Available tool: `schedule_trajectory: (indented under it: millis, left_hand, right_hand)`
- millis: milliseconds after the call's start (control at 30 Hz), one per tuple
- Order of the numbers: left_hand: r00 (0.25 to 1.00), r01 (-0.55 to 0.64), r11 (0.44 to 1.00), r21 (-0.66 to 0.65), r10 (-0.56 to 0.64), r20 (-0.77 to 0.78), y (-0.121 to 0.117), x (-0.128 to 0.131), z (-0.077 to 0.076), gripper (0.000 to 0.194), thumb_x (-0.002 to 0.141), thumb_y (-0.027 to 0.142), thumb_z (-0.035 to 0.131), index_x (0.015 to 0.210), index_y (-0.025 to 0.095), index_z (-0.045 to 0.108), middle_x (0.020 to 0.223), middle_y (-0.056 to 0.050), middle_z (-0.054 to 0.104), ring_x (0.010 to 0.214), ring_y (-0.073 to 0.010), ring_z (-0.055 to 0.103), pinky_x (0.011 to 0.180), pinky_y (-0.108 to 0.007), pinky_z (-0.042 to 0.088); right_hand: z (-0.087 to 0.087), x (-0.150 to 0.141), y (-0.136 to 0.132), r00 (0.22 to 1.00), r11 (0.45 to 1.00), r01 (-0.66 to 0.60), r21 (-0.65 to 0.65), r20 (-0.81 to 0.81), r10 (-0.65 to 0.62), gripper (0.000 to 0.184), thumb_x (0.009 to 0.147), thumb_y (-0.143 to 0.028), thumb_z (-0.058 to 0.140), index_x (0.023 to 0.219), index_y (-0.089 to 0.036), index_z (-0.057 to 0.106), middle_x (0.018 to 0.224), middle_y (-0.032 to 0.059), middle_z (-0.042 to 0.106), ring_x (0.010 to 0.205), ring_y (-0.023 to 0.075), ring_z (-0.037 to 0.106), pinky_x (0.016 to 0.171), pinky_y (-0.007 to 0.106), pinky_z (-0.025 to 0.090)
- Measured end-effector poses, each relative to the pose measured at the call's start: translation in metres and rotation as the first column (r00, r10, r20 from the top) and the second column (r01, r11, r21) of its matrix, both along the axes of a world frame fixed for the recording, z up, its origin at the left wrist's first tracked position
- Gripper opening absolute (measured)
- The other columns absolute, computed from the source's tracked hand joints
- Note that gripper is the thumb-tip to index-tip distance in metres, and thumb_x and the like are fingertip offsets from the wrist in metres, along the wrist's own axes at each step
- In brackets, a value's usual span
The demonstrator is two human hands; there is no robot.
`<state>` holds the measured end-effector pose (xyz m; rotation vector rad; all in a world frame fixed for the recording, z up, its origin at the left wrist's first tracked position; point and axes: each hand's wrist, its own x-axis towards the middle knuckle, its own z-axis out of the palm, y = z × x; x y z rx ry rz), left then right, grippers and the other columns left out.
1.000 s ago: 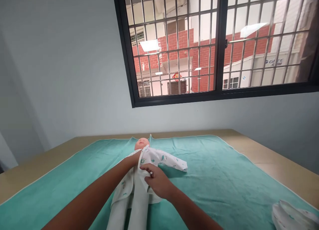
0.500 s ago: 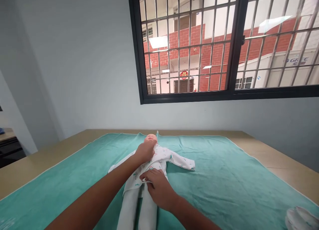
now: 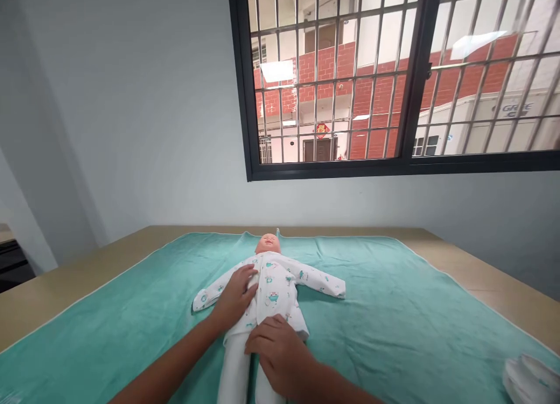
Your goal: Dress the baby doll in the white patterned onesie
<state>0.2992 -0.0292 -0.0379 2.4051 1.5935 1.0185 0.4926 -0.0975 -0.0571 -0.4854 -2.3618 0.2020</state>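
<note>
A baby doll (image 3: 267,243) lies on its back, its head toward the wall and its arms spread. It wears a white printed baby shirt (image 3: 275,284) and white leggings (image 3: 233,369). My left hand (image 3: 236,298) rests on the left side of the shirt, fingers stretched out over the chest. Lower down, my right hand (image 3: 282,352) is closed with bent fingers at the middle of the shirt's front hem. That hand hides the part of the hem under it and the top of one leg.
A green blanket (image 3: 385,310) spreads under the doll on a wooden table (image 3: 441,258). At the lower right lies a white folded cloth item (image 3: 529,378), partly cut off. Behind stand a grey wall (image 3: 175,129) and a barred window (image 3: 328,171).
My left hand has moved from near the doll's neck down to its chest and opened. The shirt front now lies flatter and covers the belly. My right hand has shifted slightly lower.
</note>
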Motion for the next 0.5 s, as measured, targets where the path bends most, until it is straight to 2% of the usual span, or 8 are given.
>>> schedule_trajectory:
  millis: [100, 200, 267, 333, 367, 400, 433, 500]
  left_hand:
    - [0.987, 0.118, 0.992, -0.051, -0.111, 0.119, -0.027, -0.014, -0.028, 0.047, 0.093, 0.037, 0.046, 0.139, 0.027, 0.041, 0.155, -0.007, 0.028, 0.144, -0.0247, 0.024, 0.117, -0.05, 0.024]
    - [0.963, 0.219, 0.974, -0.063, -0.205, 0.172, -0.04, -0.026, -0.048, 0.054, 0.089, 0.039, 0.051, 0.141, 0.032, 0.038, 0.159, -0.004, 0.018, 0.146, -0.0287, 0.016, 0.117, -0.056, 0.021]
    - [0.956, 0.226, 0.973, -0.052, -0.211, 0.202, -0.041, -0.031, -0.054, 0.054, 0.087, 0.04, 0.054, 0.139, 0.033, 0.042, 0.159, -0.004, 0.02, 0.145, -0.0308, 0.02, 0.116, -0.057, 0.024]
    - [0.961, 0.171, 0.985, -0.025, -0.161, 0.226, -0.038, -0.034, -0.057, 0.045, 0.084, 0.04, 0.056, 0.129, 0.032, 0.051, 0.154, -0.004, 0.031, 0.142, -0.0318, 0.029, 0.112, -0.057, 0.032]
    - [0.965, 0.132, 0.991, -0.01, -0.127, 0.231, -0.037, -0.036, -0.057, 0.038, 0.083, 0.041, 0.057, 0.12, 0.032, 0.057, 0.15, -0.004, 0.039, 0.139, -0.0322, 0.035, 0.11, -0.057, 0.036]
    - [0.967, 0.102, 0.995, 0.008, -0.101, 0.233, -0.035, -0.038, -0.058, 0.03, 0.081, 0.042, 0.059, 0.109, 0.031, 0.062, 0.144, -0.003, 0.047, 0.135, -0.0326, 0.041, 0.107, -0.056, 0.041]
    - [0.968, 0.085, 0.996, 0.027, -0.089, 0.233, -0.033, -0.041, -0.059, 0.023, 0.079, 0.043, 0.061, 0.098, 0.03, 0.064, 0.136, -0.003, 0.055, 0.13, -0.033, 0.047, 0.103, -0.056, 0.045]
    - [0.967, 0.07, 0.997, 0.043, -0.079, 0.244, -0.028, -0.049, -0.062, 0.017, 0.076, 0.044, 0.062, 0.083, 0.029, 0.062, 0.123, -0.003, 0.064, 0.12, -0.0333, 0.055, 0.097, -0.054, 0.05]
  right_hand:
    - [0.001, 0.005, -0.004, 0.999, 0.997, 0.014, 0.072, 0.033, -0.017, 0.027, 0.076, -0.007, 0.047, 0.095, -0.021, 0.06, 0.098, 0.0002, 0.069, 0.089, 0.0154, 0.057, 0.084, 0.031, 0.04]
    - [0.012, 0.028, -0.019, 0.995, 0.993, 0.047, 0.105, 0.077, -0.056, 0.026, 0.079, -0.01, 0.047, 0.097, -0.022, 0.06, 0.102, 0.0001, 0.07, 0.091, 0.015, 0.059, 0.087, 0.031, 0.043]
    - [0.02, 0.055, -0.036, 0.984, 0.99, 0.13, 0.051, 0.112, -0.135, 0.032, 0.08, -0.008, 0.045, 0.103, -0.025, 0.06, 0.105, 0.0008, 0.07, 0.094, 0.016, 0.061, 0.088, 0.033, 0.045]
    - [0.025, 0.09, -0.057, 0.946, 0.951, 0.307, -0.044, 0.121, -0.3, 0.04, 0.082, -0.007, 0.042, 0.11, -0.029, 0.06, 0.108, 0.0024, 0.07, 0.096, 0.0189, 0.062, 0.088, 0.038, 0.046]
    - [0.025, 0.111, -0.067, 0.908, 0.907, 0.414, -0.083, 0.11, -0.404, 0.041, 0.084, -0.008, 0.042, 0.112, -0.031, 0.06, 0.109, 0.0033, 0.069, 0.098, 0.0208, 0.062, 0.088, 0.04, 0.047]
    - [0.023, 0.134, -0.076, 0.842, 0.835, 0.54, -0.109, 0.086, -0.533, 0.039, 0.086, -0.011, 0.043, 0.114, -0.032, 0.06, 0.11, 0.0051, 0.069, 0.1, 0.0233, 0.062, 0.088, 0.043, 0.048]
    - [0.02, 0.158, -0.084, 0.731, 0.721, 0.682, -0.12, 0.071, -0.679, 0.035, 0.089, -0.016, 0.043, 0.115, -0.031, 0.06, 0.112, 0.0073, 0.068, 0.104, 0.026, 0.061, 0.091, 0.046, 0.047]
    - [0.011, 0.212, -0.097, 0.41, 0.401, 0.906, -0.132, 0.052, -0.91, 0.029, 0.091, -0.029, 0.046, 0.115, -0.028, 0.062, 0.116, 0.0113, 0.066, 0.11, 0.0292, 0.059, 0.098, 0.046, 0.044]
